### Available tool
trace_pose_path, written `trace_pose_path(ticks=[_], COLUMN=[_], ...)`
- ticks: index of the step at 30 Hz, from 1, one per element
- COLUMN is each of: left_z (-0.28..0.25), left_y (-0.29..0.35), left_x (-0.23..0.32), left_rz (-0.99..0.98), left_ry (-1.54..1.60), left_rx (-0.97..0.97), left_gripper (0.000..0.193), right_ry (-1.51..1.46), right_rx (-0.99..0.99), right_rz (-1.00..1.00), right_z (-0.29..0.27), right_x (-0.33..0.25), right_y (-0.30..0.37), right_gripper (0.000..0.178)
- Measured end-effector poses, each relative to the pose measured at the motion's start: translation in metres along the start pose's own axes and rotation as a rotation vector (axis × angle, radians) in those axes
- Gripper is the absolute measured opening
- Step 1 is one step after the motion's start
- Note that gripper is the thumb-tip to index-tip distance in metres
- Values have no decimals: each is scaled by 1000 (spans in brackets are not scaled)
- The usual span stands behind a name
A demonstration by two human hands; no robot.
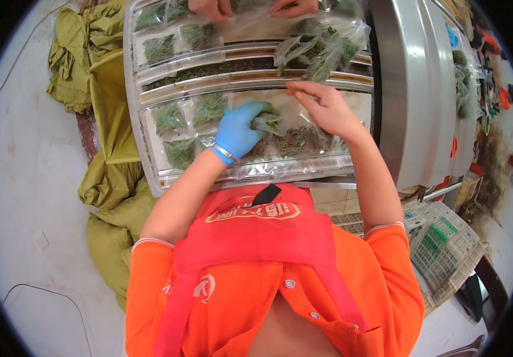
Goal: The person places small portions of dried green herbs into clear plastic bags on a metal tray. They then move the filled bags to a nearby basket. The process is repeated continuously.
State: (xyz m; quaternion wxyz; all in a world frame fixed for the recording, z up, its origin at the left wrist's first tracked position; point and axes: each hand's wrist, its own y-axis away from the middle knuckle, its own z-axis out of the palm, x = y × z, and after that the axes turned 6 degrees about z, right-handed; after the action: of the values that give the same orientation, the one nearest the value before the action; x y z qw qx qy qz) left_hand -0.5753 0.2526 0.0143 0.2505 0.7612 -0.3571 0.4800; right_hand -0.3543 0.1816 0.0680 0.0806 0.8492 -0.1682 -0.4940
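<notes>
My left hand [241,131], in a blue glove, is closed on a small clear plastic bag [267,124] with green contents. It is held above the near tray, and the glove hides part of it. To its right, my bare right hand [329,108] hovers with fingers stretched out, nothing plainly between them. Several clear bags of small green berries [209,109] lie flat in rows on the near tray [256,99]. Darker reddish-green bags [294,140] sit between my wrists.
Across the table are another person's hands [211,8]. A loose pile of filled bags [322,47] lies at the far right. Metal rails [232,81] cross the work surface. A steel machine housing [414,89] stands right, with plastic crates [444,244] below. Olive cloth [113,101] hangs left.
</notes>
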Motion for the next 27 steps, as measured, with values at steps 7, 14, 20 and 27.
trace_pose_path(ticks=[7,14,20,27], left_z=[8,4,-14,-20], left_y=[17,23,24,33], left_x=[-23,-19,-17,-18], left_rz=[-97,89,75,-165], left_ry=[40,-93,39,353], left_rx=[46,70,18,74], left_gripper=[51,75,87,60], right_ry=[897,838,610,116], right_rx=[422,482,537,362], right_rz=[-69,-267,-252,-149], right_z=[56,52,50,23], right_x=[43,65,55,-15], right_y=[-36,-41,-37,-5], right_gripper=[24,19,12,15])
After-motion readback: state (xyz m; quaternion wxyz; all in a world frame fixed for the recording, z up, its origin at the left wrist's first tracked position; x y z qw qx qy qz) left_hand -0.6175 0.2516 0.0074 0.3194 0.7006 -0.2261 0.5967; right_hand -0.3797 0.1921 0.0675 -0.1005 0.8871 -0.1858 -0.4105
